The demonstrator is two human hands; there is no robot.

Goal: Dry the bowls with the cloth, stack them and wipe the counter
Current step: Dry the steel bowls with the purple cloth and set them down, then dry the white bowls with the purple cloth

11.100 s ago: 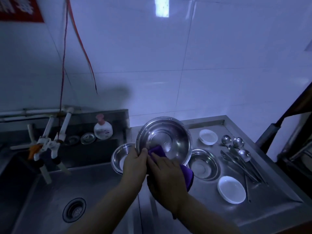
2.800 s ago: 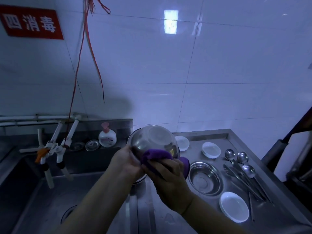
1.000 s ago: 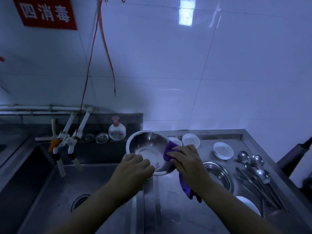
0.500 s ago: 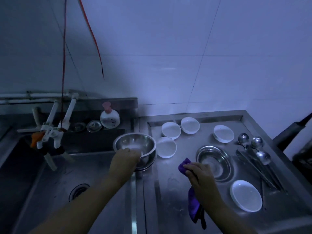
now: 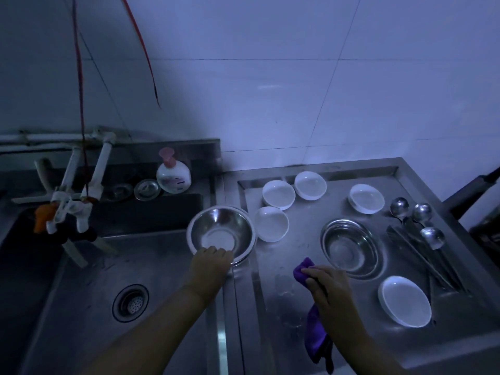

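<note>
A steel bowl (image 5: pixel 221 231) sits nested in another steel bowl at the sink's edge, and my left hand (image 5: pixel 209 262) grips its near rim. My right hand (image 5: pixel 326 284) holds the purple cloth (image 5: pixel 315 327) above the steel counter (image 5: pixel 286 301); the cloth's tail hangs down below my wrist. Another steel bowl (image 5: pixel 349 246) stands on the counter just right of that hand. Several small white bowls lie on the counter, among them one (image 5: pixel 271 223) next to the stacked bowls and one (image 5: pixel 405 304) at the front right.
The sink basin (image 5: pixel 81 280) with its drain (image 5: pixel 130 303) lies to the left, taps (image 5: pixel 69 204) and a soap bottle (image 5: pixel 173 173) behind it. Ladles and tongs (image 5: pixel 422 239) rest along the counter's right edge. Red cords (image 5: pixel 81 104) hang down the tiled wall.
The bowl that I was drying has come down onto the other steel bowl by the sink. My right hand has left it with the cloth and moved right, over the counter.
</note>
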